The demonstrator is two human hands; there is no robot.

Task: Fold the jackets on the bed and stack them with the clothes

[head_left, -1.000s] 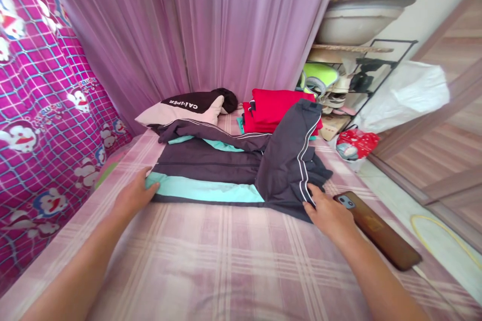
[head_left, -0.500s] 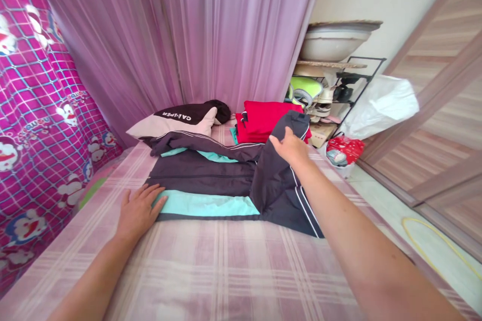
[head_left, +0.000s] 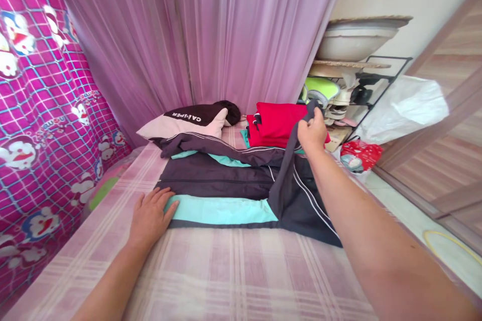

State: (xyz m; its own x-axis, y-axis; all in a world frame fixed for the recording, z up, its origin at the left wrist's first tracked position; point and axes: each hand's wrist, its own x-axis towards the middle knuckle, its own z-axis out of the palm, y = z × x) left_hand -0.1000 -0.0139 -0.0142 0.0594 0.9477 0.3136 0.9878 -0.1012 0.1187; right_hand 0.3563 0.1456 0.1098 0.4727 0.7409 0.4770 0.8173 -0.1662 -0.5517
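A dark jacket (head_left: 218, 180) with turquoise panels and white piping lies spread on the bed (head_left: 226, 271). My left hand (head_left: 152, 213) rests flat at its left end, fingers spread over the edge of the turquoise panel. At the right, my right hand (head_left: 313, 133) is closed on one dark sleeve, which it lifts so the fabric stands up in a narrow band from the jacket. Beyond the sleeve sits a folded red stack of clothes (head_left: 278, 118), partly hidden by my right hand.
A black and white pillow (head_left: 184, 120) lies behind the jacket, before the purple curtain (head_left: 241, 30). On the right stand a shoe rack (head_left: 376, 105) with a basin (head_left: 357, 42), a white plastic bag (head_left: 410, 105) and a red bag (head_left: 361, 154). A patterned pink cloth (head_left: 41, 110) hangs at left.
The sleeve in my right hand has been raised and drawn into a narrower band, uncovering more of the jacket's right side. My left hand stays on the jacket. The view has shifted slightly.
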